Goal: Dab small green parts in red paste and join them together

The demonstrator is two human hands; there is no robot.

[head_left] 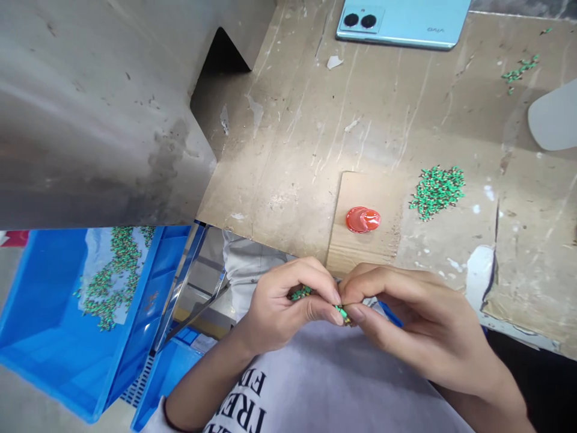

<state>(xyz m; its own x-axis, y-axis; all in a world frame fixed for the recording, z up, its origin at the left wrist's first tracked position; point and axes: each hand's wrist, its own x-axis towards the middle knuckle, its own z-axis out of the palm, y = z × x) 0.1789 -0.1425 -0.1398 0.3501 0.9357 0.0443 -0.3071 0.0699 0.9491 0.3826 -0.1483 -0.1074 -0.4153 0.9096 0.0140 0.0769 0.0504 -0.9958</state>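
Front edge of worktable [288, 156] slants down to R, hands just off it before a grey shirt [333, 373]. Open top runs from cardboard pad [360, 186] up to blue phone [406, 27] & L to metal housing [112, 120], which bounds that side. Glossy red pc [363, 220] sits on pad, beyond hands; green pile [437, 191] lies R of pad. Blue bin [45, 300], w/ green pcs on a white sheet, stands L, below table level. Green component [341, 312] is at the fingertips, btwn hands: L hand [283, 307] pinches it, thumb to index, w/ extra pcs [301, 293] within its curled fingers; R hand [406, 325] has thumb & index tips almost tog. at its other side, remaining fingers loosely bent, grip or mere touch can't tell
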